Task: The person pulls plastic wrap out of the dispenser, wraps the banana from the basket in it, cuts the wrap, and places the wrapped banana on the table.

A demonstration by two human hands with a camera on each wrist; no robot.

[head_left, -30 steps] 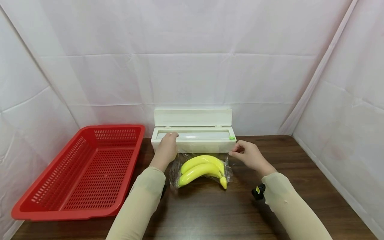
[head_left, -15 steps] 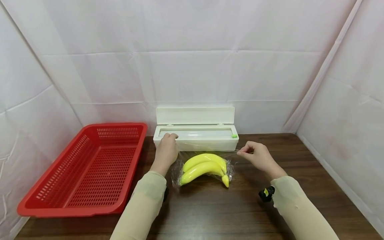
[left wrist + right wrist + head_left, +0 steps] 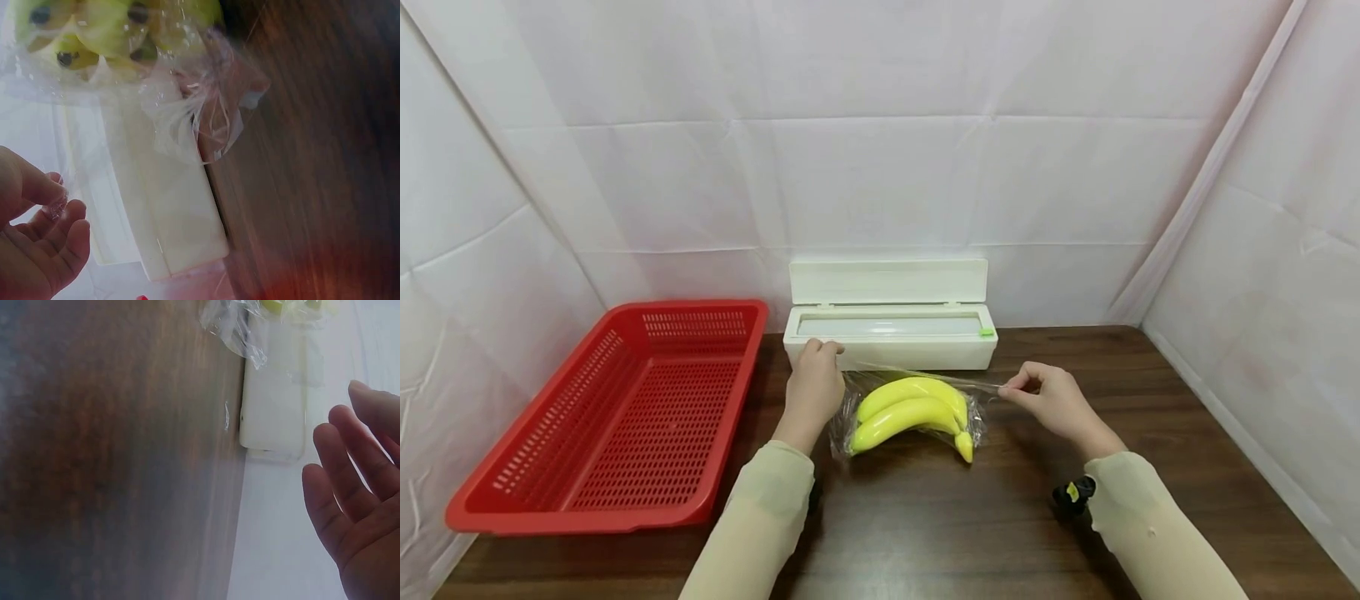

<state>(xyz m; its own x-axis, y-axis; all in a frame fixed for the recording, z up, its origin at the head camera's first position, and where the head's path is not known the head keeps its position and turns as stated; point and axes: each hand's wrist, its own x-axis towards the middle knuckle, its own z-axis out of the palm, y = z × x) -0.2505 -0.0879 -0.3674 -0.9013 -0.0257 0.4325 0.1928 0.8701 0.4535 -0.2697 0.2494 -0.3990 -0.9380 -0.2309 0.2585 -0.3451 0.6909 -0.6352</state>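
Note:
A bunch of yellow bananas (image 3: 910, 417) lies on the dark wooden table, wrapped in clear cling film (image 3: 842, 429) that bunches up at both ends. Beyond the bunch, my left hand (image 3: 812, 392) pinches one corner of the film in front of the dispenser's left end. In the left wrist view, crumpled film shows between the thumb and fingers of that hand (image 3: 47, 240). To the right of the bananas my right hand (image 3: 1054, 406) pinches the other corner between thumb and forefinger. A stretch of film runs taut between both hands, along the far side of the bunch.
Behind the bananas stands a white cling film dispenser (image 3: 925, 357) with its lid (image 3: 887, 282) raised and a green slider (image 3: 987, 332) at its right end. A red perforated basket (image 3: 735, 417) sits at the left. White cloth walls (image 3: 880, 183) enclose the table.
My right hand has moved to the right and slightly toward me, pulling its film corner away from the bananas. The film between the hands is now stretched out. My left hand has barely moved.

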